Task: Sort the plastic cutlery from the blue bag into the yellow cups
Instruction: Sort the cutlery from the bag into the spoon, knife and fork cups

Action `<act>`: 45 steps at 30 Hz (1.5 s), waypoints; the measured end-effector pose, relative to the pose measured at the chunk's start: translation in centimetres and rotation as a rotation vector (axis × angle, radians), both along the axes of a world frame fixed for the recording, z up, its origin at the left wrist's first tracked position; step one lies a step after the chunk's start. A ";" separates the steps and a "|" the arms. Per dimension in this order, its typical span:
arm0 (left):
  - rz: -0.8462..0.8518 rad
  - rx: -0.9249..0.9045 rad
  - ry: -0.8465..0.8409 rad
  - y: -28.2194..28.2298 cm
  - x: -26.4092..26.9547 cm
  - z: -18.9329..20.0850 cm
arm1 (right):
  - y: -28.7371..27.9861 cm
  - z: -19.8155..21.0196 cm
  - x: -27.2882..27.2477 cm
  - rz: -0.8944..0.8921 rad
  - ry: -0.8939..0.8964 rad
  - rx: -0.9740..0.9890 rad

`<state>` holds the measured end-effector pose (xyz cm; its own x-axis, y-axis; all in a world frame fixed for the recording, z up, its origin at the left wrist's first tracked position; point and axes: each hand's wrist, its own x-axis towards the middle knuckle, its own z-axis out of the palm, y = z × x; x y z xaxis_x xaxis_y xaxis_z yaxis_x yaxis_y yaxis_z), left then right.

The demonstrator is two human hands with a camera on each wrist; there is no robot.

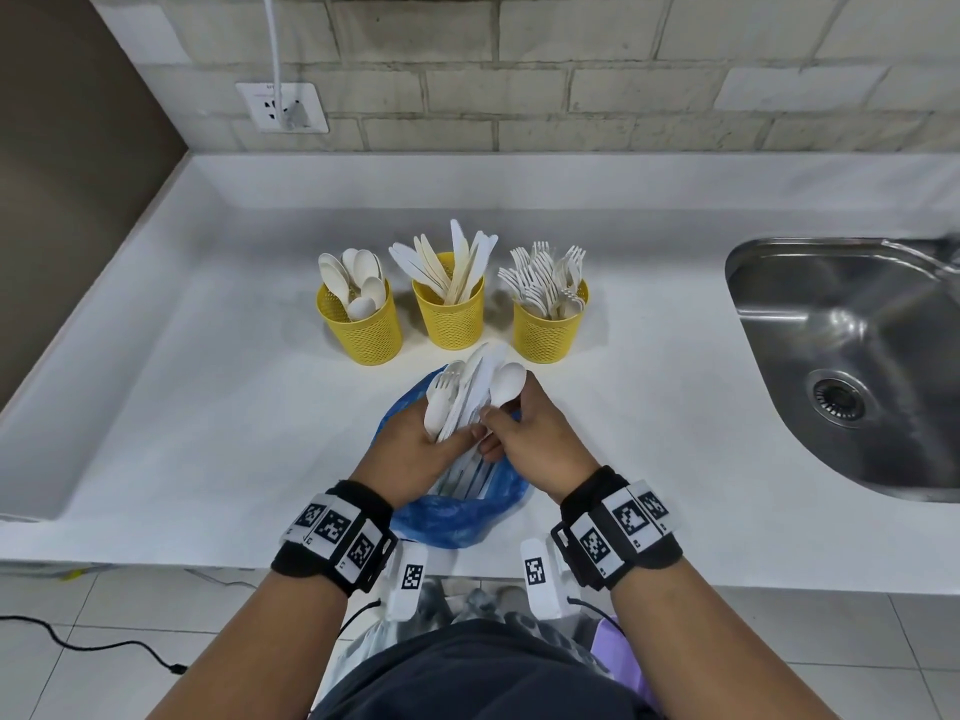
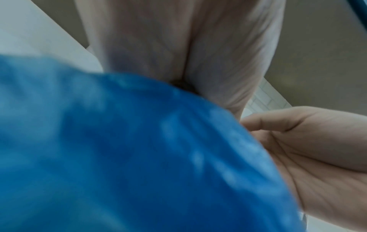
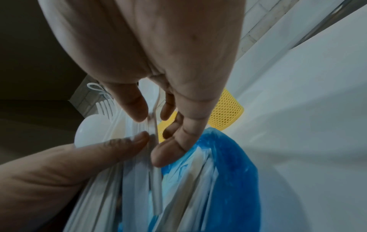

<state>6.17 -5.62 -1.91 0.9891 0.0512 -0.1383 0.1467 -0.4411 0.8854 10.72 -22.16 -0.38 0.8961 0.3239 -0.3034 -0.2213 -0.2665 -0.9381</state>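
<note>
Three yellow mesh cups stand in a row on the white counter: the spoon cup [image 1: 362, 327], the knife cup [image 1: 451, 311] and the fork cup [image 1: 546, 324]. In front of them lies the blue bag [image 1: 457, 517]. My left hand [image 1: 415, 449] grips a bundle of white cutlery [image 1: 462, 394] that sticks up out of the bag. My right hand [image 1: 524, 439] pinches the handle of a white spoon [image 1: 508, 383] at the bundle's right side. In the right wrist view the thumb and fingers [image 3: 168, 150] close on a thin white handle [image 3: 152, 125]. Blurred blue bag [image 2: 129, 157] fills the left wrist view.
A steel sink [image 1: 852, 356] is set into the counter at the right. A wall socket with a white cable [image 1: 283, 107] sits on the brick wall behind. A brown panel borders the counter's left side. The counter's front edge runs just below my wrists.
</note>
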 end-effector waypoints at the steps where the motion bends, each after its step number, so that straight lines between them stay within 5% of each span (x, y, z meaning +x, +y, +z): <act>1: 0.009 0.014 -0.010 0.0 0.0 0.1 | 0.1 0.2 -0.1 0.010 0.013 0.002; 10: -0.026 -0.065 -0.029 -0.5 -0.1 0.9 | 0.9 1.3 -0.2 0.130 -0.114 -0.138; 15: 0.032 -0.147 -0.064 -0.4 0.2 1.9 | 0.9 1.9 -0.8 0.092 -0.070 -0.037; 23: 0.144 -0.606 -0.079 -1.2 1.1 4.4 | 1.6 1.2 -1.9 0.262 -0.091 0.027; 28: 0.170 -0.591 -0.117 -2.2 1.2 5.8 | 2.7 0.6 -1.7 0.101 -0.166 0.102; 35: 0.171 -0.336 -0.113 -2.9 1.4 5.7 | 3.4 0.7 -1.9 -0.059 -0.203 0.047; 45: 0.072 -0.379 -0.087 -2.4 2.1 5.7 | 3.1 0.9 -2.0 -0.091 -0.099 0.128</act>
